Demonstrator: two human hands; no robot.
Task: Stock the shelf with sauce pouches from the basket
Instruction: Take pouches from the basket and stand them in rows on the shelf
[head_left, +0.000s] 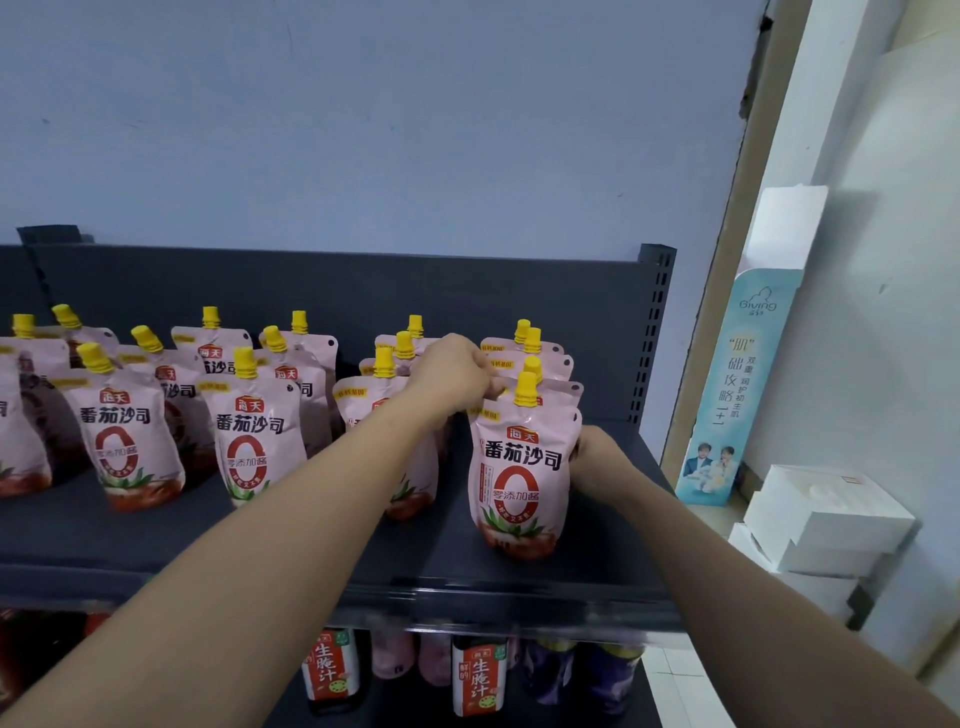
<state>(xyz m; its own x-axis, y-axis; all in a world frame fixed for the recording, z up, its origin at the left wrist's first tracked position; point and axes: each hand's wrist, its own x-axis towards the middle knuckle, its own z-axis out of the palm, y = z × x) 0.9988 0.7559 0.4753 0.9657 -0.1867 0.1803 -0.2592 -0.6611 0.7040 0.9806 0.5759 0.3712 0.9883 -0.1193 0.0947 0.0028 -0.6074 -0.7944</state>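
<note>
Pink sauce pouches with yellow caps stand in rows on the dark top shelf (291, 540). The front pouch (522, 467) of the rightmost row stands upright near the shelf's right end. My left hand (452, 371) grips its top left corner beside the cap. My right hand (597, 460) presses against its right side. Behind it stand several more pouches (550, 358) in the same row. Another row (389, 384) sits just left, partly hidden by my left forearm. The basket is out of view.
More pouch rows (130, 431) fill the shelf's left and middle. Below hang dark sauce bottles (478, 675) on the lower shelf. To the right are a perforated shelf upright (649, 332), a blue cardboard display (737, 389) and stacked white boxes (826, 519).
</note>
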